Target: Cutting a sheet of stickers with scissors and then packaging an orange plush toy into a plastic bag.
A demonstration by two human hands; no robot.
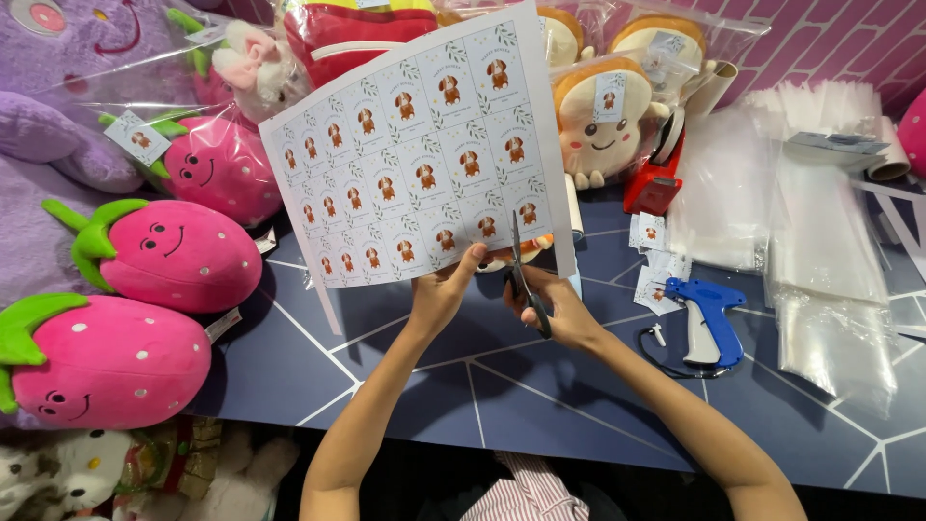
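The left hand (442, 294) pinches the lower edge of a white label sheet (415, 154), holding it up over the dark blue table (434, 376). The sheet bears rows of small dog pictures and fills the view from centre toward 12 o'clock. The right hand (564, 314) is clenched around scissors (526, 280), whose blades point up into the sheet's lower edge just beside the left thumb. At 9 o'clock lie three pink strawberry plushies (174, 253). At 3 o'clock rest a blue tagging gun (712, 318) and, nearer the sheet, a few cut labels (656, 260). Clear bags (820, 251) are piled beyond, toward 2 o'clock. A red tape dispenser (658, 178) sits at 1 o'clock.
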